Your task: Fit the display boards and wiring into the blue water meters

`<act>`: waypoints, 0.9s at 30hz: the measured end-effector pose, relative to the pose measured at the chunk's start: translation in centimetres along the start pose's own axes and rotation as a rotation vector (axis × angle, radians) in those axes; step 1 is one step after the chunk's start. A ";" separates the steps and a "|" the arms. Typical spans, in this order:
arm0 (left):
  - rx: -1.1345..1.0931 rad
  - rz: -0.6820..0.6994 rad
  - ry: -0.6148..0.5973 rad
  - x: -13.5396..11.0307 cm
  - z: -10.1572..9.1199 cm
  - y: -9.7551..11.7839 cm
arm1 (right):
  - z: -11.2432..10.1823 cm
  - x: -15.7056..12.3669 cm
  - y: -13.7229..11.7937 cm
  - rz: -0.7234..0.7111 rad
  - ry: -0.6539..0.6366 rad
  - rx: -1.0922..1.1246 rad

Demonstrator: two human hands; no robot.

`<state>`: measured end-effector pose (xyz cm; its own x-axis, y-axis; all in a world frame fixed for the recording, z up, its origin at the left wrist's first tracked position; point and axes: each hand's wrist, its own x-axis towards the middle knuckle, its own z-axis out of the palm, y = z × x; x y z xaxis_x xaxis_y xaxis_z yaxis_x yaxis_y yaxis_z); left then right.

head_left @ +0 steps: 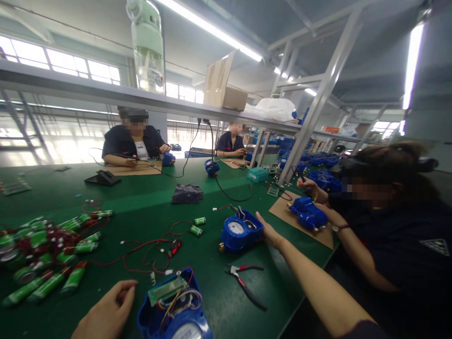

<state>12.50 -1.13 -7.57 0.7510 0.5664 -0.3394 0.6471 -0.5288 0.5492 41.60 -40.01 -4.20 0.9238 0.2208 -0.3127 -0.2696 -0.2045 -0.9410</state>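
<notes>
My left hand [106, 308] rests at the near edge of the green table [148, 197], fingers curled loosely, just left of an open blue water meter [174, 308] with a green circuit board and coloured wires. Nothing shows in that hand. My right hand [269, 231] reaches out across the table with its fingers against the right side of a second blue water meter [240, 230] that has a white dial. Red-handled pliers [245, 282] lie between the two meters.
A pile of green batteries with red wires [45, 254] lies at the left; two loose batteries [197, 226] sit mid-table. A co-worker [388, 221] at my right handles a blue meter on cardboard [307, 213]. Two more people sit opposite. A dark pouch [187, 193] lies centre.
</notes>
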 end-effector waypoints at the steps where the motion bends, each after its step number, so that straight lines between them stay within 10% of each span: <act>1: -0.006 0.003 -0.007 0.2 0.1 -0.2 | 0.2 0.1 0.2 -0.015 0.038 -0.018; 11: -0.088 0.055 -0.011 1.3 0.7 -1.7 | -0.4 -2.7 -0.5 -0.091 0.353 -0.077; 18: -0.066 0.052 0.010 0.9 0.4 -1.4 | 2.9 -7.2 -0.5 -0.112 0.306 -0.064; 27: -0.040 0.027 -0.004 -0.3 -0.2 0.0 | 4.9 -6.2 -0.8 -0.069 0.253 0.191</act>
<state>12.24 -1.18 -7.30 0.7689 0.5493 -0.3272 0.6206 -0.5183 0.5884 34.72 -36.53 -2.11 0.9734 -0.0215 -0.2282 -0.2285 -0.0091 -0.9735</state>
